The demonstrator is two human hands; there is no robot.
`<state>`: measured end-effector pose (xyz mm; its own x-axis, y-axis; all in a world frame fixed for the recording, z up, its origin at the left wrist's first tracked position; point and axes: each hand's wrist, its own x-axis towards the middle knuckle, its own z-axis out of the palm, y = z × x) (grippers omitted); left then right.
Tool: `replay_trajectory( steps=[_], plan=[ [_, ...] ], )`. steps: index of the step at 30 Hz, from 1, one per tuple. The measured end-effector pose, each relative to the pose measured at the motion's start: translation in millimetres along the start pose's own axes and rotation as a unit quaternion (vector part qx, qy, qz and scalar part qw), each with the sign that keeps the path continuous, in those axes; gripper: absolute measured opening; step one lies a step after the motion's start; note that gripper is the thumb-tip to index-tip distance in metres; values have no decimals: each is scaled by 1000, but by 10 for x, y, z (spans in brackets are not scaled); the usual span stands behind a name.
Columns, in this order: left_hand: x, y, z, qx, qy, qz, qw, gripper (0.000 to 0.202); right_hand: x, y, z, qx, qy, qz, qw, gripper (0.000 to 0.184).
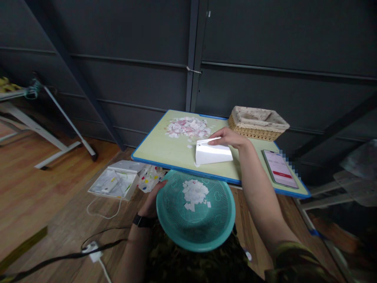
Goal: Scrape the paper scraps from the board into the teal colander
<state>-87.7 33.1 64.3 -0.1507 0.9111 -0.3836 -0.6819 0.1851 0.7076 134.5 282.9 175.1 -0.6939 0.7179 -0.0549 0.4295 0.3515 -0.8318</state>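
Observation:
My right hand (pixel 228 138) is closed on the top edge of a white scraper (pixel 213 154), a smooth flat sheet. Its lower edge meets the front part of the pale green board (pixel 153 143). Below the board's front edge is a teal plastic colander (pixel 196 239) with a small heap of white paper scraps (pixel 194 192) inside. My left hand (pixel 154 198) grips the colander's left rim, its fingers partly hidden. Farther back on the board lies a wider pile of white and pinkish paper scraps (pixel 188 127), with a few loose bits near the scraper.
A cloth-lined wicker basket (pixel 253 129) stands at the board's back right, with a phone (pixel 279 169) in front of it. On the floor at left are an open white box (pixel 113 182), a spotted plastic bag (pixel 150 177) and cables (pixel 73 255). Dark panels (pixel 132 78) rise behind.

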Motion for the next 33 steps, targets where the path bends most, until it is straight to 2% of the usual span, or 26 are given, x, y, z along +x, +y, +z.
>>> replay_trajectory(
  steps=[3, 7, 12, 16, 21, 26, 33],
  plan=[
    [6, 0, 2, 5, -1, 4, 1000, 26, -8, 0, 4, 4, 9, 2, 1000, 41],
    [15, -5, -7, 12, 4, 19, 1000, 27, -7, 1, 11, -4, -43, 12, 999, 38],
    [23, -16, -42, 15, 1, 6, 1000, 28, -1, 10, 10, 3, -20, 1, 1000, 40],
    [32, -22, -55, 17, -17, 8, 1000, 22, 9, 35, 11, -8, -66, 5, 998, 39],
    [60, -36, -65, 21, -16, 14, 1000, 20, 20, 46, 15, -11, -46, -1, 999, 41],
    [80, -53, -110, 26, -27, 5, 999, 14, 25, 9, 61, -12, -104, 2, 995, 41],
    [84, -42, -107, 31, -23, 8, 999, 18, 6, 22, -14, -2, -19, 5, 1000, 45]
  ],
)
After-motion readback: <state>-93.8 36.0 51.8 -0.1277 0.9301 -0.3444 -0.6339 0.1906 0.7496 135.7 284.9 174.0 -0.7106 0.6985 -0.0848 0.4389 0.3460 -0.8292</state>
